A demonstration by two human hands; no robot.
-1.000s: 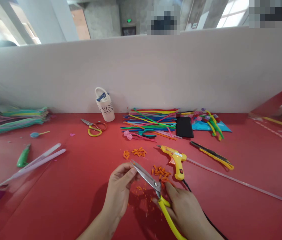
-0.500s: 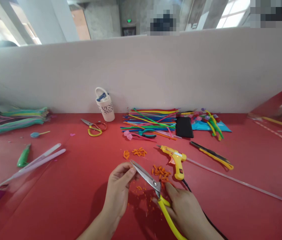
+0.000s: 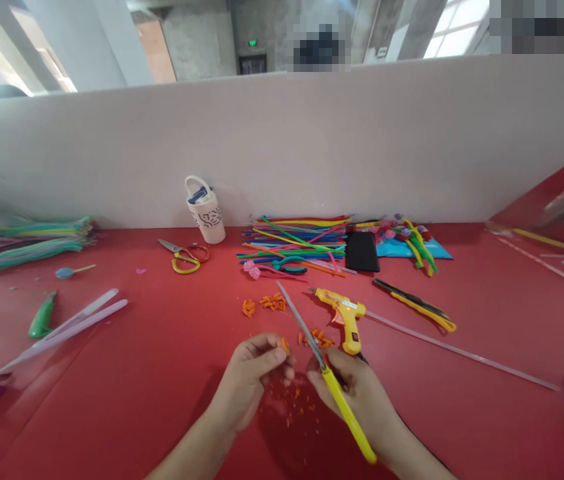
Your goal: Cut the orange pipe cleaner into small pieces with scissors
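Note:
My left hand [image 3: 255, 367] pinches a small orange piece of pipe cleaner [image 3: 285, 345] between thumb and forefinger. Yellow-handled scissors [image 3: 307, 328] are gripped in my right hand [image 3: 352, 383], blades pointing up and away, apart from the orange piece. Behind the blades lies a heap of short orange pieces [image 3: 323, 339]. Two smaller groups sit farther back, one a little cluster [image 3: 248, 308], the other a looser pile [image 3: 273, 303]. Orange crumbs [image 3: 298, 395] are scattered on the red table below my hands.
A yellow glue gun [image 3: 346, 315] with a long glue stick lies right of centre, near a yellow-black cutter [image 3: 415, 305]. Farther back are a bundle of coloured pipe cleaners [image 3: 297, 243], a black phone [image 3: 362, 252], a white cup [image 3: 207, 217] and other scissors [image 3: 182, 257]. A green bottle [image 3: 43, 315] lies left.
The scissors have swung away from my left fingers, with the blades now more upright. My left hand has moved slightly right, and the orange piece in it now shows.

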